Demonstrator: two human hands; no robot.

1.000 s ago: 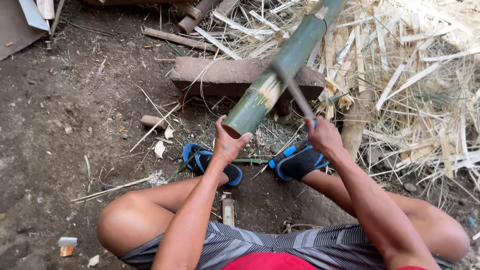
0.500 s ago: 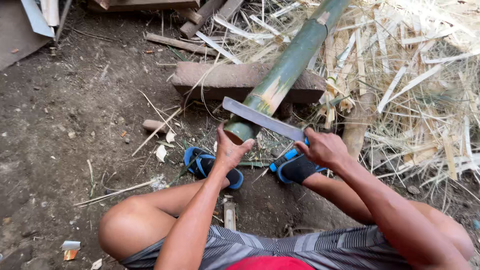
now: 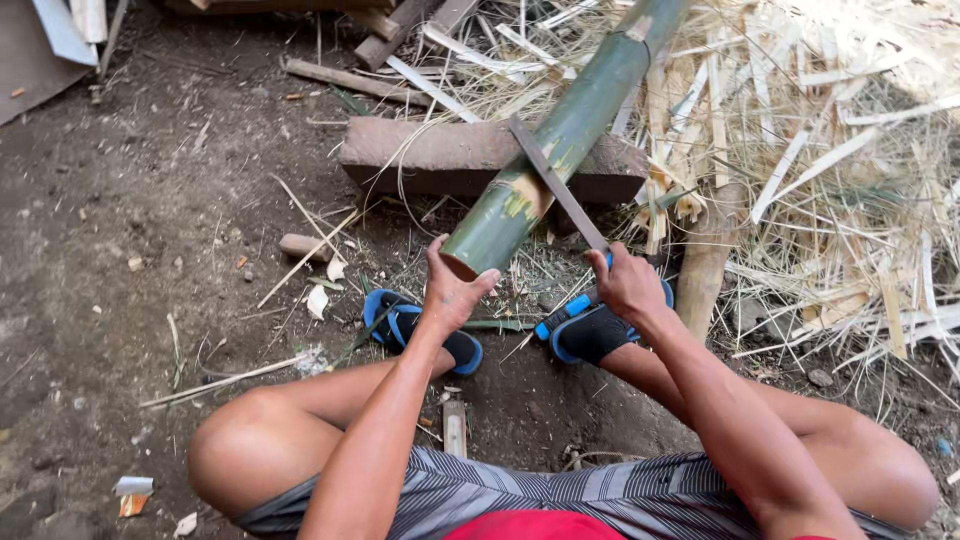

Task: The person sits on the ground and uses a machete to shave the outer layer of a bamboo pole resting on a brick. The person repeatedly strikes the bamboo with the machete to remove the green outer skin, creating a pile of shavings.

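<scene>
Since half a second ago, the long flat metal blade [image 3: 556, 182] has swung from lying nearly level across the pole's near end to slanting steeply up and away from my right fist, its edge now laid against the side of the thick green bamboo pole [image 3: 560, 140].

Well off to the left of my left hand [image 3: 452, 290] lies bare dirt ground [image 3: 120, 260] with a short stub of brown wood [image 3: 300, 245] and thin pale splinters. My left hand presses its palm and spread fingers against the cut near end of the bamboo pole, steadying it; the fingers are open around the end, not closed. Just below that hand sits my left foot in a blue and black sandal [image 3: 420, 328]. Beyond the hand, the pole slopes up and away, resting on a flat reddish-brown wooden block [image 3: 440, 155].

To the right, my right hand [image 3: 625, 285] is curled tight around the blade's handle, fingers pressed together on it. Right beneath this fist is my other blue and black sandal [image 3: 590, 325]. Further right, a heap of pale split bamboo strips [image 3: 850, 150] covers the ground.
</scene>
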